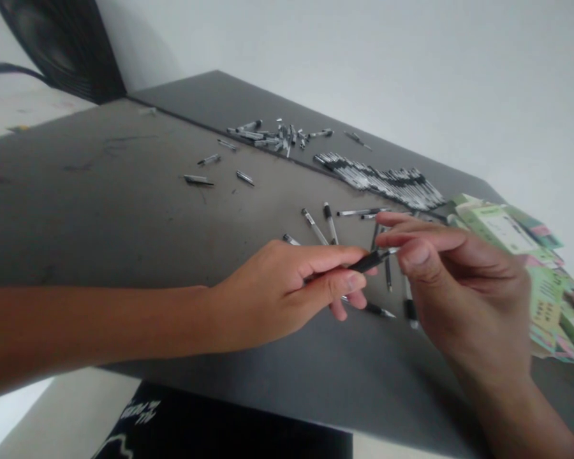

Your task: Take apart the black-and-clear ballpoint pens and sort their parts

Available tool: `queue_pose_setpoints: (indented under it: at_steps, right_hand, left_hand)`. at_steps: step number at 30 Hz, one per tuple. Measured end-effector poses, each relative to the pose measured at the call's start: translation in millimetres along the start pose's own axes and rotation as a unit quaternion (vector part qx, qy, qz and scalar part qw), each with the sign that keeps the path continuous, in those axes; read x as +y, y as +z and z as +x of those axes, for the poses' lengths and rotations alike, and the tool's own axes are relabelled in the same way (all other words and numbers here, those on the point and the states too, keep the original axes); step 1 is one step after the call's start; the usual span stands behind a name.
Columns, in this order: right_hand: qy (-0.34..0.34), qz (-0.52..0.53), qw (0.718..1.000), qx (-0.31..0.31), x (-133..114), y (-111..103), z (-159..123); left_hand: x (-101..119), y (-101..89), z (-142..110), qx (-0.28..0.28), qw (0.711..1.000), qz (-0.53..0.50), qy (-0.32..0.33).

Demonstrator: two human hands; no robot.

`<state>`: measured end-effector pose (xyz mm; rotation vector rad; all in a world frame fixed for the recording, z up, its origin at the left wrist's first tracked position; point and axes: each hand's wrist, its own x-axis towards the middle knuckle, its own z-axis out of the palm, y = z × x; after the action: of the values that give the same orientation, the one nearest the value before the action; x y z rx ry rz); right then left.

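Black pen (370,260) sits between two hands. Left hand (282,296) grips its fat part, and right hand (463,287) pinches its thin tip. Loose pens (314,226) lie on the table (124,210) near the fingers. Green cards (500,229) lie past them, beside a long pen row (377,180) and a pile of pen bits (268,135).

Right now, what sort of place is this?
Likely a small hand-assembly table. A left hand grips a black pen, a right hand at its tip, beside a row of pens, loose pen parts and green printed cards on a grey tabletop.
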<state>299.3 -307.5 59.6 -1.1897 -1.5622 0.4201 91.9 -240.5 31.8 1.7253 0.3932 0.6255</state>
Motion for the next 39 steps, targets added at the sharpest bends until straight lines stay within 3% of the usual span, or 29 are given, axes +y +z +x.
queue_pose_setpoints:
  at_steps: [8, 22, 29, 34, 39]
  right_hand:
    - [-0.002, -0.033, 0.999, -0.005, -1.2, -2.7, -0.5]
    - [0.075, 0.022, 0.997, 0.018, -0.9, -6.5, -4.2]
    - [0.075, 0.047, 0.996, 0.029, -2.6, -1.9, -2.0]
    - [0.099, 0.056, 0.992, 0.046, 8.1, -6.3, 5.9]
    - [0.135, 0.069, 0.988, -0.013, 22.6, -15.3, 12.5]
  left_hand:
    - [0.4, 0.5, -0.2, 0.002, 1.0, -0.001, 0.006]
    - [-1.9, 0.8, 0.0, -0.002, 1.0, 0.012, 0.003]
    - [-3.6, 2.1, 1.0, -0.009, 1.0, 0.012, -0.018]
    - [-2.9, 2.1, 0.2, 0.0, 1.0, 0.017, -0.007]
    - [-5.1, 4.2, -0.1, 0.017, 1.0, -0.006, 0.003]
